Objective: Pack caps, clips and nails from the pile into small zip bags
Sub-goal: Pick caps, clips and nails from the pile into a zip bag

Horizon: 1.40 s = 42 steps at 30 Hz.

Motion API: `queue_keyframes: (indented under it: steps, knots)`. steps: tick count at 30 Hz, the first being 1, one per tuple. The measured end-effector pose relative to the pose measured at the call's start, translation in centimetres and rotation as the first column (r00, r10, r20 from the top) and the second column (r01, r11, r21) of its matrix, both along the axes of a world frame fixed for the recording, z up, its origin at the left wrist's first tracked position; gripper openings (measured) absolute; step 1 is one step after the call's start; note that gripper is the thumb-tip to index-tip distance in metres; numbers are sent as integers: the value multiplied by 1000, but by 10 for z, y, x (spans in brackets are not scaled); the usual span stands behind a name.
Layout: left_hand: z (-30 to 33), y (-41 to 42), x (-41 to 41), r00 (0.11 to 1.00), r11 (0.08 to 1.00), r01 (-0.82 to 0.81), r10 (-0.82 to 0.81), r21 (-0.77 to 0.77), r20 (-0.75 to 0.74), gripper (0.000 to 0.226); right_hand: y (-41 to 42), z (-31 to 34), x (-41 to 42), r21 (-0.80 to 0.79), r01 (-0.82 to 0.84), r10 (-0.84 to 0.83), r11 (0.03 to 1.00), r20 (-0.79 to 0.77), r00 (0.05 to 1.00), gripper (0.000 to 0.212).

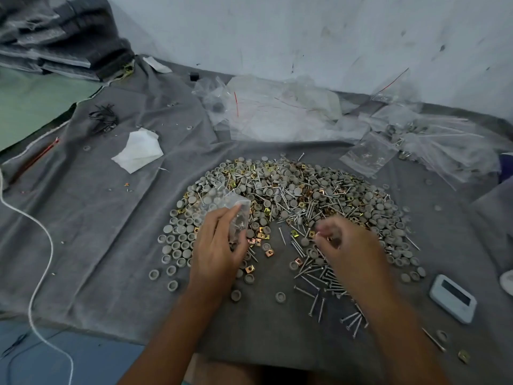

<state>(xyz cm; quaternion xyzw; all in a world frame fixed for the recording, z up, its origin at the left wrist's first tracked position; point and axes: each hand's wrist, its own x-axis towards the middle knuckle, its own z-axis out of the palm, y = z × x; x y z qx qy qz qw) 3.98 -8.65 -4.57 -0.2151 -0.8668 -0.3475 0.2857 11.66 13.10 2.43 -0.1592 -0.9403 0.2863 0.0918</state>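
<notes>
Your left hand (215, 245) grips a small zip bag (226, 209) with nails inside, above the left edge of the pile (291, 195) on the grey cloth (97, 218). Your right hand (347, 245) is blurred, fingers curled over the nails (319, 276); whether they hold anything, you cannot tell.

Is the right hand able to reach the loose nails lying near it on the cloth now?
Probably yes. The right hand hovers just above the nails, and nothing covers them. Its fingers look curled, perhaps already pinching small parts.

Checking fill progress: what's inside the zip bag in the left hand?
Through the clear zip bag a few nails show near the left hand; fingers cover the rest, so the count is unreadable.
</notes>
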Motion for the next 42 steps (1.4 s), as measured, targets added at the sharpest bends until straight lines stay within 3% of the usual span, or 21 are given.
queue_keyframes:
  steps: [3,5,9,15,20,24,29,33,36,42]
  knots:
    - [-1,0,1,1000,1000,-14,14,-3,13,51,40,-5,30,97,22,-59,995,401,914,24]
    - [-1,0,1,1000,1000,-21,21,-15,3,51,46,-9,37,125,7,-62,992,446,893,20]
    - [-2,-1,2,999,1000,-13,14,-26,35,51,48,-16,40,156,9,-61,988,337,940,16]
    - [0,0,3,999,999,-20,22,-42,46,51,54,-22,41,40,-38,25,998,284,958,15]
    - [1,1,3,999,999,-16,17,-31,42,50,55,-18,45,52,-110,93,993,251,964,17]
    - [1,2,2,999,1000,-4,5,-30,41,50,38,-1,41,-30,-181,183,983,98,978,13]
    - [0,1,3,997,1000,-9,9,-7,73,54,-26,15,10,-259,-303,258,917,-193,947,8]
    - [-2,1,1,998,1000,2,-3,18,57,59,-67,4,-27,-291,-343,246,893,-324,914,4]
    - [-3,0,0,998,999,21,-23,44,60,58,-82,-9,-48,-246,-314,207,917,-379,902,5]
    - [-2,-1,-2,999,997,33,-34,74,14,56,-87,-26,-59,35,-255,244,966,-444,862,12]
